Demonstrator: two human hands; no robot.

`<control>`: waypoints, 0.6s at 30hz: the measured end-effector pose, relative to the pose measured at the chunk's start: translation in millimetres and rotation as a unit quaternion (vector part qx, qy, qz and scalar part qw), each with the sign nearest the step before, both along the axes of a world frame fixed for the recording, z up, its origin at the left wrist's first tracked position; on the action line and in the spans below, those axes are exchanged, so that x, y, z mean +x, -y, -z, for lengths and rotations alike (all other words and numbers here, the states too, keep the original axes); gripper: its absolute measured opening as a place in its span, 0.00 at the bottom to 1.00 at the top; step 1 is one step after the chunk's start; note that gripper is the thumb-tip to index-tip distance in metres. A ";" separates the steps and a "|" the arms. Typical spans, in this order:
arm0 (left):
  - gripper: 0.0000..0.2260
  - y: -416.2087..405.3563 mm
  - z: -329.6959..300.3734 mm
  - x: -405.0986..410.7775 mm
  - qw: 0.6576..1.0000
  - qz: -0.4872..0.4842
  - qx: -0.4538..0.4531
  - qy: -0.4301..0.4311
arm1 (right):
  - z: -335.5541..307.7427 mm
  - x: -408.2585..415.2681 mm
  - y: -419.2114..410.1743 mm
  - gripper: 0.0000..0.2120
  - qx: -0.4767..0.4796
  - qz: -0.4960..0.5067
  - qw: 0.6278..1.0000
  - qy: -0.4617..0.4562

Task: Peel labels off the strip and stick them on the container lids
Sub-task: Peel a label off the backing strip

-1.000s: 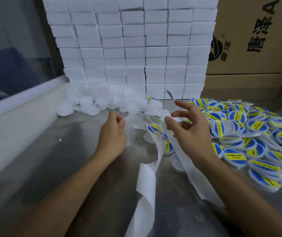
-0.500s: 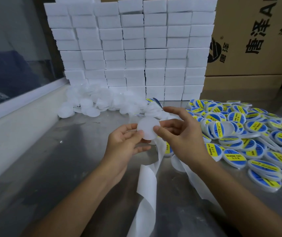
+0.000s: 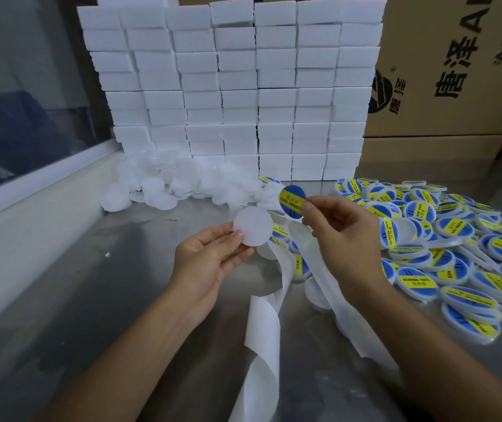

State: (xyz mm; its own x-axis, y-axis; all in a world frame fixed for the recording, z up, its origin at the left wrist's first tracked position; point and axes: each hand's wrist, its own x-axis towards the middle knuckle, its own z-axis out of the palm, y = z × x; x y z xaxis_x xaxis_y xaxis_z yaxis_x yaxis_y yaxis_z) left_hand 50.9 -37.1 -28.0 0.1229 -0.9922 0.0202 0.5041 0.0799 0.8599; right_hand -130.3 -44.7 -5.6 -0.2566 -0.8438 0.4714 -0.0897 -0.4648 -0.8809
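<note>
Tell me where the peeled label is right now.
In the head view, the round blue and yellow label is pinched in the right hand, held up just right of and above the blank white lid in the left hand.

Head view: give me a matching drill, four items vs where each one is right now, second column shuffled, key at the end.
Items
1. blank lid
2. peeled label
3. labelled lids
4. backing strip

Places
A. heaped on the table to the person's right
B. pinched in the right hand, held up off the table
C. trailing across the table between the forearms
D. held at its edge by the left hand

Pairs: 1-D, 2-B, 3-A, 4-C
</note>
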 end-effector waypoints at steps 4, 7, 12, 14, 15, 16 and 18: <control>0.10 0.0 -1.8 -0.1 1.000 -0.010 -0.002 -0.017 | -7.0 -3.0 -2.8 0.02 0.164 -0.181 0.940 0.238; 0.10 -0.1 -2.4 -1.7 1.000 -0.009 -0.011 -0.014 | -5.0 0.1 -4.3 0.02 0.142 -0.131 0.974 0.121; 0.14 -1.5 -4.8 -2.1 1.000 0.001 -0.021 -0.006 | -5.6 5.7 -10.3 0.04 0.055 -0.095 0.994 0.016; 0.15 -1.8 -4.5 -2.1 1.000 0.001 -0.024 0.007 | -5.4 7.6 -11.3 0.05 0.031 -0.087 0.996 -0.010; 0.16 -1.9 -4.4 -2.1 1.000 -0.001 -0.025 0.017 | -5.2 8.8 -12.2 0.04 0.023 -0.082 0.996 -0.022; 0.17 -2.0 -4.3 -2.1 0.999 -0.001 -0.025 0.024 | -5.2 9.8 -12.8 0.04 0.019 -0.080 0.996 -0.028; 0.19 -2.1 -4.1 -2.1 0.999 0.003 -0.025 0.035 | -5.0 10.6 -14.1 0.04 0.018 -0.084 0.996 -0.030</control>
State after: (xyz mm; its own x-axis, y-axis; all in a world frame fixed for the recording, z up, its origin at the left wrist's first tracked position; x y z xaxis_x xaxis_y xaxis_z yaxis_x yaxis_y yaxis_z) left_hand 48.8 -35.1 -23.9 0.1142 -0.9904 0.0780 0.4440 0.1212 0.8878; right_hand -119.6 -30.6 -0.5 -0.0830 -0.8888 0.4508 -0.0674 -0.4463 -0.8924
